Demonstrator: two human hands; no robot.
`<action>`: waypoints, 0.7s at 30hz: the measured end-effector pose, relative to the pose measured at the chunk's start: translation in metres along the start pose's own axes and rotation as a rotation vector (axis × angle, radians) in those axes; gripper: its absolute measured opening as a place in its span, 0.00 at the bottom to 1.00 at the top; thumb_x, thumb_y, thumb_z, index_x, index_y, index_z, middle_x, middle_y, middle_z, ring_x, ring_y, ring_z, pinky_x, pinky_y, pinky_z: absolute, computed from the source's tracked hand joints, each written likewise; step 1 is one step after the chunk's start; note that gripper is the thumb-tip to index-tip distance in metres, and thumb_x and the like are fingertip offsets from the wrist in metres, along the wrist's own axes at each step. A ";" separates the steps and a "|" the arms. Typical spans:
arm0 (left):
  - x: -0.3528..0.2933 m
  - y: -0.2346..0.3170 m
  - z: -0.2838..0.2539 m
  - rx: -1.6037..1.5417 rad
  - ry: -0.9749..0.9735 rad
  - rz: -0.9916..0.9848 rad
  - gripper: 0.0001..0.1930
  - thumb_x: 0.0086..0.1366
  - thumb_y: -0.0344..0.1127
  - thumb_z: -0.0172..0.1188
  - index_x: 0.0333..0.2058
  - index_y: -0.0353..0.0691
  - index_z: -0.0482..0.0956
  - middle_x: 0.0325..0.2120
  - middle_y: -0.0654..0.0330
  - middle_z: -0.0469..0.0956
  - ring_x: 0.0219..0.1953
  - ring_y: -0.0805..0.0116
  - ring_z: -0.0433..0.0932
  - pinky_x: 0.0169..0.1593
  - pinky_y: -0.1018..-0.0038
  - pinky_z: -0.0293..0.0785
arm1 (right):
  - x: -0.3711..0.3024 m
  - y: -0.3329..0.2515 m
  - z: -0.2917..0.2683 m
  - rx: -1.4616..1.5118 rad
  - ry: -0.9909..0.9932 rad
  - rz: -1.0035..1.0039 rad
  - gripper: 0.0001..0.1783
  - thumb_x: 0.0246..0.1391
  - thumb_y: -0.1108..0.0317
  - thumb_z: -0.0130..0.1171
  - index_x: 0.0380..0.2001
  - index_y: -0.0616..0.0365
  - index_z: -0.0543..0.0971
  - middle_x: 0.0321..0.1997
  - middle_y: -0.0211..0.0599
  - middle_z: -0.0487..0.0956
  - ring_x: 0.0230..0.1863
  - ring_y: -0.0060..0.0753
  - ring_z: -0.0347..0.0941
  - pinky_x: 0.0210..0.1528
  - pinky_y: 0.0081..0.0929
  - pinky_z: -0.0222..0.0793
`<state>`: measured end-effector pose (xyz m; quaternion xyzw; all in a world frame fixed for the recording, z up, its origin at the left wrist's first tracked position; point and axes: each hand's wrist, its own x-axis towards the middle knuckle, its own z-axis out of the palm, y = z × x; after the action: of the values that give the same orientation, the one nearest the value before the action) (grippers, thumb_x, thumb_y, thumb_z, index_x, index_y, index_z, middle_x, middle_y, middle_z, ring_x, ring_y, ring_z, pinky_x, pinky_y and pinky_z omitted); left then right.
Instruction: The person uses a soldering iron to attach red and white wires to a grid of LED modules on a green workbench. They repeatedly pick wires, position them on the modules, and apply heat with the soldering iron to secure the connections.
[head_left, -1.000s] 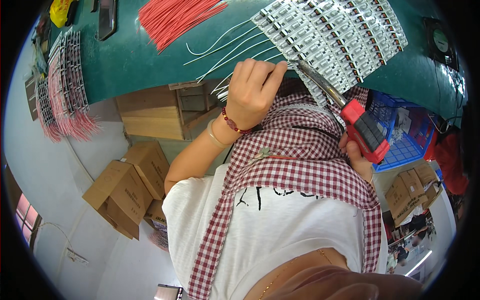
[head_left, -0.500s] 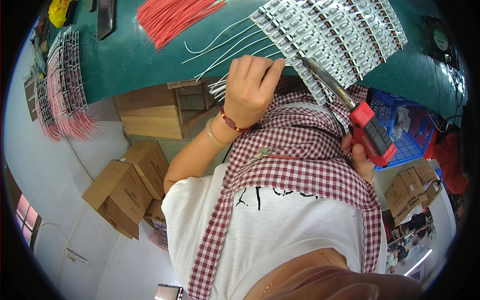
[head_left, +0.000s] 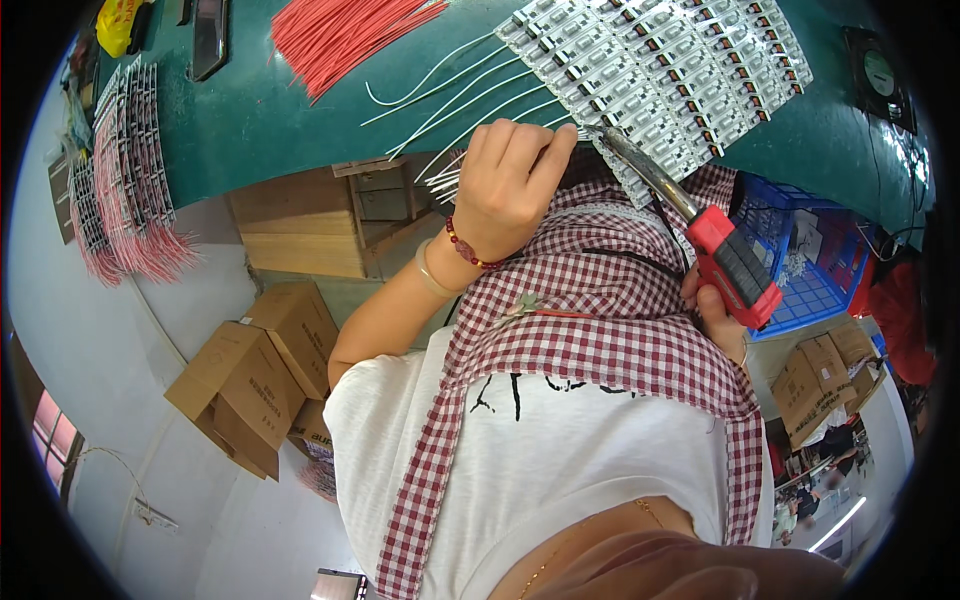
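My left hand (head_left: 508,185) is closed, its thumb and fingertips pinching a white wire at the near edge of a panel of small circuit boards (head_left: 670,85). Loose ends of a bunch of white wires (head_left: 440,185) stick out to the left of this hand. Several more white wires (head_left: 440,75) trail left from the panel's left edge over the table. My right hand (head_left: 718,310) grips a soldering iron (head_left: 735,260) by its red and black handle. The iron's tip meets the panel edge right beside my left fingertips. The exact contact is too small to make out.
A pile of red wires (head_left: 345,40) lies on the green table (head_left: 240,130), with a phone (head_left: 210,40) to its left. Wired boards (head_left: 135,180) hang over the far left edge. A black fan-like device (head_left: 880,80) sits at right, above a blue crate (head_left: 810,260).
My left hand has shifted slightly down and right along the panel edge. The soldering iron has come a little left and down with it. The panel has slid very slightly left.
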<state>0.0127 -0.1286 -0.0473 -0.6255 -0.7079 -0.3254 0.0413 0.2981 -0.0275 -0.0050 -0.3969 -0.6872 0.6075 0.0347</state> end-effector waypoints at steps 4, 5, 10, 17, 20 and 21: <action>0.000 0.001 0.000 0.011 -0.010 0.003 0.15 0.45 0.22 0.61 0.37 0.35 0.81 0.25 0.63 0.72 0.27 0.67 0.69 0.31 0.72 0.64 | 0.000 0.004 -0.003 0.037 -0.010 -0.052 0.21 0.55 0.51 0.59 0.30 0.61 0.77 0.24 0.32 0.75 0.26 0.27 0.71 0.30 0.24 0.65; 0.001 0.001 0.000 0.011 -0.012 0.002 0.15 0.45 0.22 0.61 0.36 0.35 0.81 0.25 0.63 0.72 0.27 0.67 0.69 0.31 0.72 0.64 | -0.001 0.004 -0.003 0.071 -0.006 -0.049 0.20 0.55 0.52 0.60 0.30 0.61 0.78 0.24 0.32 0.76 0.26 0.28 0.72 0.30 0.25 0.67; 0.001 0.000 -0.001 0.034 -0.012 0.008 0.15 0.45 0.22 0.62 0.36 0.36 0.81 0.25 0.63 0.72 0.27 0.67 0.69 0.31 0.72 0.64 | -0.007 -0.002 -0.006 0.247 0.014 0.025 0.23 0.54 0.49 0.60 0.30 0.62 0.77 0.25 0.32 0.75 0.26 0.24 0.69 0.29 0.23 0.64; 0.001 0.000 0.001 0.035 -0.009 0.019 0.15 0.46 0.22 0.62 0.36 0.36 0.81 0.25 0.62 0.71 0.27 0.66 0.69 0.31 0.71 0.64 | -0.004 0.003 -0.001 0.100 0.041 -0.013 0.15 0.52 0.59 0.62 0.31 0.61 0.78 0.26 0.34 0.75 0.25 0.29 0.71 0.27 0.26 0.65; 0.001 0.000 0.001 0.028 -0.011 0.012 0.15 0.46 0.22 0.62 0.36 0.36 0.81 0.25 0.62 0.71 0.27 0.66 0.69 0.31 0.71 0.65 | 0.000 0.010 0.001 -0.155 0.068 -0.091 0.08 0.48 0.68 0.63 0.31 0.60 0.79 0.28 0.38 0.76 0.25 0.34 0.73 0.26 0.28 0.66; 0.001 0.001 0.001 0.023 -0.013 0.006 0.15 0.46 0.22 0.62 0.36 0.36 0.81 0.25 0.62 0.71 0.27 0.66 0.69 0.31 0.71 0.65 | 0.001 0.014 0.001 -0.239 0.062 -0.113 0.08 0.46 0.71 0.63 0.31 0.60 0.79 0.29 0.40 0.77 0.25 0.36 0.73 0.26 0.29 0.66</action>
<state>0.0134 -0.1270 -0.0474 -0.6292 -0.7100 -0.3129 0.0448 0.3041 -0.0281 -0.0173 -0.3773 -0.7747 0.5056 0.0425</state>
